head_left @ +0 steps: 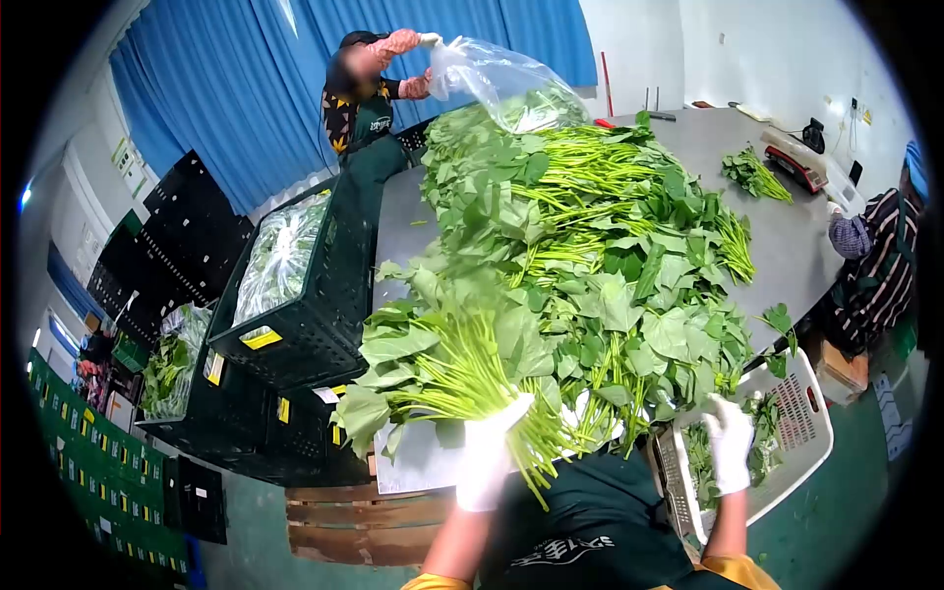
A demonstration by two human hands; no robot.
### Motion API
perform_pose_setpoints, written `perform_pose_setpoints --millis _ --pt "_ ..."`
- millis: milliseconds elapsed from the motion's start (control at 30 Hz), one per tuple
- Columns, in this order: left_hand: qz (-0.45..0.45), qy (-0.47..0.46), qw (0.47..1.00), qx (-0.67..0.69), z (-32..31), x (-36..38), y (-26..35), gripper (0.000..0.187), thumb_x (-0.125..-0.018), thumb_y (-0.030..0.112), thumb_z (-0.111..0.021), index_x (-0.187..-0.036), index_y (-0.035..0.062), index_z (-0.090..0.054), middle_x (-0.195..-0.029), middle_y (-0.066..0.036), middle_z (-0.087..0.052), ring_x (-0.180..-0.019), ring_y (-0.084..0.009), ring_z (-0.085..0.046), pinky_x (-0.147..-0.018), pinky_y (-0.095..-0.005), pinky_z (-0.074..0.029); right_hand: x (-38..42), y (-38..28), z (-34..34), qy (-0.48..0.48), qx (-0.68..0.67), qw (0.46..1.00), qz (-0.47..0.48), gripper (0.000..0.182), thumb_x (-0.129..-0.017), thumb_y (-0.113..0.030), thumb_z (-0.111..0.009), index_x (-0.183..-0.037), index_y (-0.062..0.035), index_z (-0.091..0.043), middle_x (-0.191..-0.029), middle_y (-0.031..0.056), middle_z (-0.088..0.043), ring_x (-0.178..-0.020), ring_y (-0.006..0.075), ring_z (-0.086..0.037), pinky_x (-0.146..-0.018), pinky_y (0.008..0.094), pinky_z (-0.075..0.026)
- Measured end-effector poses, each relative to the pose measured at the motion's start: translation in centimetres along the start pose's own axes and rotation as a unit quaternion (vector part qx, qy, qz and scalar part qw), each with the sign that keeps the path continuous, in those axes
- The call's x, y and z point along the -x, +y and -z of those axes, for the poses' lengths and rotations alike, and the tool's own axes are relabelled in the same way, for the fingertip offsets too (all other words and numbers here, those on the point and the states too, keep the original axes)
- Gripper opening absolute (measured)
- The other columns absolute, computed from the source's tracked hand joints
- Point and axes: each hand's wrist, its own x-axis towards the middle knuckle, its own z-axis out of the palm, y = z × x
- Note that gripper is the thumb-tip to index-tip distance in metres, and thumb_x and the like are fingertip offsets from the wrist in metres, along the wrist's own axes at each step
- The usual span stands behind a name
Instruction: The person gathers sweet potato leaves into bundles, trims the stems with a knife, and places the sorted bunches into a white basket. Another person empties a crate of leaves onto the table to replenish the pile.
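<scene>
Bunch of long-stemmed leafy greens (pixel 462 362), one, in the left hand (pixel 488 454) at the near edge of the metal table (pixel 811 246); long axis slanting, leaves to the far left, stem ends to the near right, pointing toward the wearer's dark green apron (pixel 580 516). Left hand: white-gloved, wrapped around the stems, the nearer of the two. Right hand (pixel 730 444): white-gloved, well apart to the right of the stem ends, over the white perforated basket (pixel 798 398); fingers loosely parted and slightly bent, no stem seen between them. Bunch: bright yellow-green stems, fanned and uneven at the base; broad mid-green leaves, some blurred. Beyond and beside it: large pile of greens (pixel 590 206) of like appearance, layered on the table. In the basket: loose leaves (pixel 700 467). Far side: co-worker (pixel 369 108) holding a clear plastic bag (pixel 506 84) with greens inside.
</scene>
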Motion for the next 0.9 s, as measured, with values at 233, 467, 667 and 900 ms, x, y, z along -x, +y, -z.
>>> perform_pose_setpoints --millis 233,467,667,900 --pt "-0.025 -0.018 0.999 -0.038 -0.6 1.3 -0.3 0.037 -0.071 -0.007 -0.072 -0.104 0.0024 -0.058 -0.096 -0.004 -0.059 -0.087 -0.0153 -0.059 -0.082 -0.0288 -0.049 -3.2 -13.2 -2.9 -0.202 -0.287 0.927 0.132 0.021 -0.081 -0.014 -0.064 -0.1 -0.0046 -0.067 -0.086 0.0126 -0.066 -0.076 0.024 -0.064 -0.07 0.0297 -0.049" --pt "0.014 -0.059 0.994 -0.089 -0.7 2.0 0.0 0.033 -0.072 -0.004 -0.073 -0.102 0.0014 -0.06 -0.095 -0.004 -0.061 -0.085 -0.0139 -0.059 -0.078 -0.0271 -0.05 -5.7 -18.1 -3.6 -0.153 -0.402 0.891 0.144 0.024 -0.083 -0.008 -0.062 -0.107 -0.0048 -0.066 -0.085 0.008 -0.065 -0.073 0.0132 -0.061 -0.066 0.0257 -0.049" --pt "0.007 -0.141 0.971 -0.191 -0.9 2.6 -0.8 0.029 -0.074 0.001 -0.075 -0.1 0.0009 -0.062 -0.093 -0.003 -0.062 -0.082 -0.012 -0.058 -0.076 -0.0261 -0.049 -11.8 -19.3 -3.1 -0.14 -0.454 0.873 0.109 0.031 -0.081 -0.009 -0.065 -0.112 -0.0062 -0.065 -0.087 0.0022 -0.062 -0.071 0.0076 -0.054 -0.065 0.0203 -0.045" --pt "-0.02 -0.147 0.978 -0.144 -1.4 3.0 1.5 0.036 -0.069 0.001 -0.072 -0.103 0.0 -0.062 -0.095 -0.005 -0.063 -0.083 -0.0142 -0.058 -0.076 -0.0288 -0.048 -10.6 -15.1 -1.2 -0.009 -0.504 0.862 0.04 0.014 -0.086 -0.008 -0.056 -0.089 0.0024 -0.065 -0.08 0.0069 -0.064 -0.061 0.0087 -0.055 -0.056 0.0191 -0.046"
